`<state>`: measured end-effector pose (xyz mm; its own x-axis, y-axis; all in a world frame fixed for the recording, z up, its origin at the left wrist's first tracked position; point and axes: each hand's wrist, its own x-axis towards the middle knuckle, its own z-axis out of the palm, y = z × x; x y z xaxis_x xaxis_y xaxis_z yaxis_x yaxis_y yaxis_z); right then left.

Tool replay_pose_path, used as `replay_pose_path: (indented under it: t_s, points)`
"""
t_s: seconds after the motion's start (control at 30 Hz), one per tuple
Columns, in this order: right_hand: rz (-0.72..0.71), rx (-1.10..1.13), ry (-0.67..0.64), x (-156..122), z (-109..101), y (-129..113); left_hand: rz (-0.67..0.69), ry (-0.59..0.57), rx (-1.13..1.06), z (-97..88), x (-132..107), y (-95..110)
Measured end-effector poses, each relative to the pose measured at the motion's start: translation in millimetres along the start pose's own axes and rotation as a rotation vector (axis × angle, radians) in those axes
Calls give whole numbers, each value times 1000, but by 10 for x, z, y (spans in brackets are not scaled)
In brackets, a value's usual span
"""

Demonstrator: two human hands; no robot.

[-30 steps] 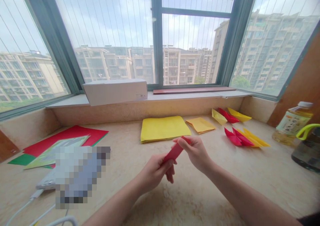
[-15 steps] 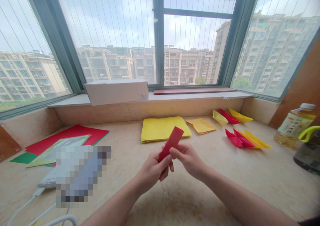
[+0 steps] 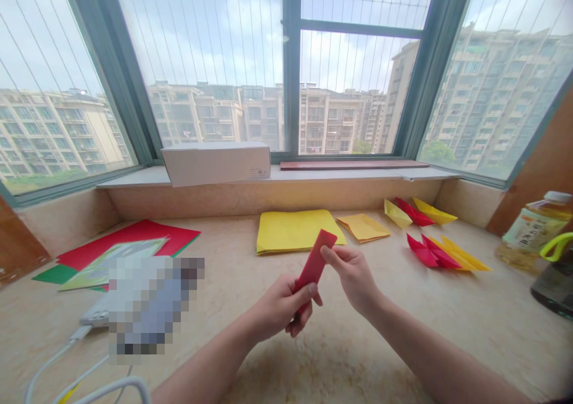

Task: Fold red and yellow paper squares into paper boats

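Note:
A folded strip of red paper [image 3: 313, 264] is held up at a slant above the counter. My left hand [image 3: 289, 308] grips its lower end, thumb on the front face and fingers behind. Near the upper right edge, my right hand [image 3: 356, 273] pinches the strip between thumb and fingertips. Behind the strip lies a stack of yellow paper [image 3: 295, 228], with a folded orange-yellow sheet [image 3: 363, 227] to its right. Several folded paper boats stand farther right, among them a red double boat [image 3: 430, 250] and a pale yellow boat [image 3: 397, 214].
Red sheets [image 3: 120, 240] and a blurred-out object [image 3: 154, 308] lie at left, with white cables [image 3: 49, 353] in front. A white box [image 3: 217, 164] rests on the sill. At right stand a drink bottle [image 3: 532, 231] and a dark container with a green strap [image 3: 555, 284].
My right hand has slid up along the red strip from the middle to near its top edge. My left hand keeps its hold. The whole view has shifted slightly.

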<state>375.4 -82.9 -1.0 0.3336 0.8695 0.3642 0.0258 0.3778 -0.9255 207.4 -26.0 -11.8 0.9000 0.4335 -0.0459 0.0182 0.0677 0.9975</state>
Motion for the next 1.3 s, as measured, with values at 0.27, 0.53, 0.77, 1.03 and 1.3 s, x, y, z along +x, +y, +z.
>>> replay_pose_path:
  t_s: [0.27,0.53,0.77,1.03,1.3]
  points:
    - [32,16,42,-9,9,-15,-37,19,80,-61,-7,42]
    - [26,86,165,122,-125,46,31,190,82,-67,39,77]
    - [171,-42,47,247,-290,203,285,606,-84,-239,98,76]
    - [-257,-822,24,198,-357,314,258,640,272,-232,68,31]
    - [148,-337,-480,45,-158,119,280,435,192,-137,36,20]
